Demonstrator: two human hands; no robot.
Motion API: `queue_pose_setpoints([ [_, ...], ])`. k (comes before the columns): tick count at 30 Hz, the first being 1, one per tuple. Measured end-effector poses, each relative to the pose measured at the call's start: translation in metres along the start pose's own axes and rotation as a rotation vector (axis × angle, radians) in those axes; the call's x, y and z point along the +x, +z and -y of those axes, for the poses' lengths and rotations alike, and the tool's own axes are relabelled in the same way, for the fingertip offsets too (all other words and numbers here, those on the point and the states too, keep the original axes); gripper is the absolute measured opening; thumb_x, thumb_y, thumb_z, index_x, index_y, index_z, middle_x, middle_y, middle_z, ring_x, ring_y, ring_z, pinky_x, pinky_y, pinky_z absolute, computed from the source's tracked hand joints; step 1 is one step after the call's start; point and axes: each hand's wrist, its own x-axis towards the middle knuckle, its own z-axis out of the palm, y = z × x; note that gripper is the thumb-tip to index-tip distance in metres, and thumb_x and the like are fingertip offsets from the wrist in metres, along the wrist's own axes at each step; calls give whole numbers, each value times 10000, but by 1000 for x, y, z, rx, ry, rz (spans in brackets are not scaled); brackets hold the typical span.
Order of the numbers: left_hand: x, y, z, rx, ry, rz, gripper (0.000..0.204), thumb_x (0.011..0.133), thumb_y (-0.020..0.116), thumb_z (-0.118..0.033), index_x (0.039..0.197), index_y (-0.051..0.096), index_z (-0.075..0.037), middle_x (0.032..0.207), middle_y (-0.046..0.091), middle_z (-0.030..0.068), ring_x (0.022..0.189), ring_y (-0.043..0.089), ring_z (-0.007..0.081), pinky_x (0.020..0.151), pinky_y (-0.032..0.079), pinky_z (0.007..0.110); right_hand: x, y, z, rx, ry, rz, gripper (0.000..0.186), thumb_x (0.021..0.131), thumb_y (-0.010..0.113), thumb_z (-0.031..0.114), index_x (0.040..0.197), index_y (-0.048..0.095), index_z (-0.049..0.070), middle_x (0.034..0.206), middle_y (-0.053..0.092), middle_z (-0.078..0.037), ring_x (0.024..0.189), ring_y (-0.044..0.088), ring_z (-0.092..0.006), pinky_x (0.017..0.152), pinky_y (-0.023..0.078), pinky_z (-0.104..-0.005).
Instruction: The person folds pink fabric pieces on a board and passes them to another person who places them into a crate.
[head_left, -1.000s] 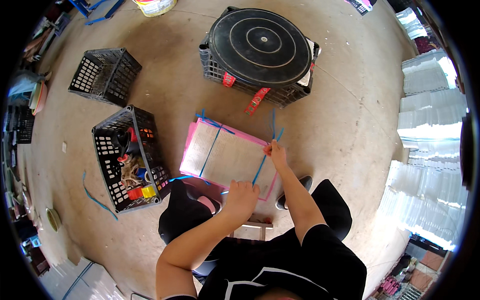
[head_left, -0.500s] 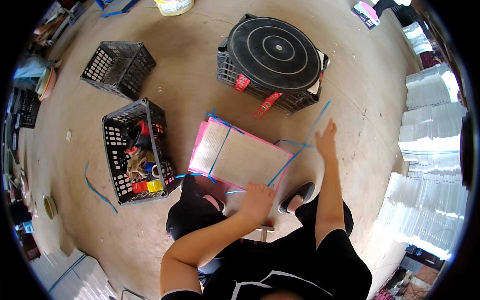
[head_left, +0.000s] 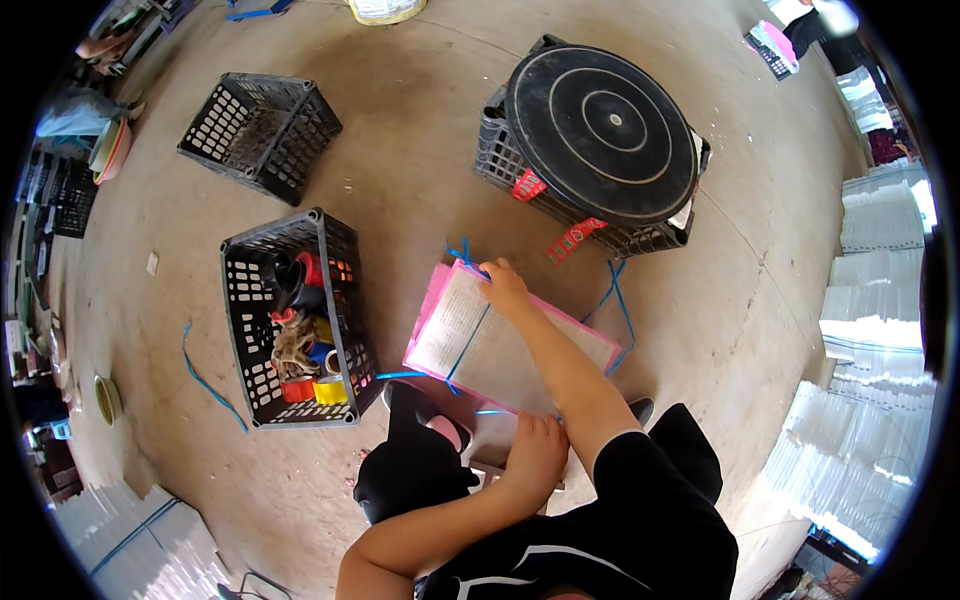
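A flat bundle of printed paper sheets (head_left: pixel 470 310) with pink sheets at its edges lies on the floor before me. A blue strap (head_left: pixel 468 350) crosses it, knotted at the far edge. My right hand (head_left: pixel 505 287) reaches over the bundle, its curled fingers on the far edge beside the knot; I cannot tell whether strap is in them too. At the near edge my left hand (head_left: pixel 537 452) is closed, with a short blue strap end (head_left: pixel 492 412) sticking out beside it. Another blue strap (head_left: pixel 626 305) loops loosely off the bundle's right side. My right forearm hides part of the sheets.
A black crate (head_left: pixel 290 415) with gloves and tape rolls stands left, another black crate (head_left: pixel 260 180) behind it. A round black lid (head_left: pixel 600 150) tops a crate at the far right. A loose blue strap (head_left: pixel 210 385) lies left. White stacks (head_left: pixel 870 350) line the right.
My right hand has let go of the raised strap and moved left onto the bundle's far edge. That strap has dropped into a loop on the right. My left hand stays at the near edge.
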Motion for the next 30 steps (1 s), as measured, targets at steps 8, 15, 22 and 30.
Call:
queue_pose_setpoints([
  [8, 4, 34, -2, -176, -44, -8, 264, 784, 512, -180, 1003, 579, -50, 911, 565, 126, 889, 544, 273, 879, 351, 467, 3, -1, -30, 687, 450, -82, 154, 859, 543, 176, 762, 525, 57, 630, 543, -54, 592, 510, -144, 554, 415, -283],
  [15, 11, 15, -3, -134, -63, 117, 282, 778, 545, -206, 1015, 585, -59, 983, 583, 140, 935, 552, 274, 899, 344, 489, 1, -98, 31, 902, 107, -62, 185, 910, 489, 167, 735, 466, 111, 572, 417, 39, 533, 417, -62, 458, 326, -218],
  [22, 10, 5, -11, -122, 1, 130, 272, 759, 569, -237, 980, 595, -81, 962, 590, 112, 914, 559, 255, 910, 337, 486, -20, -274, 160, 871, -365, -174, 118, 941, 438, 146, 844, 451, 80, 652, 478, 3, 576, 414, -48, 534, 360, -202],
  [30, 4, -12, -10, -109, 17, 138, 271, 770, 552, -222, 996, 583, -75, 963, 584, 109, 944, 546, 258, 909, 336, 487, -59, -132, -44, 52, 16, 83, 468, 825, 577, 184, 1255, 462, 39, 1074, 596, -184, 943, 597, -247, 833, 462, -347],
])
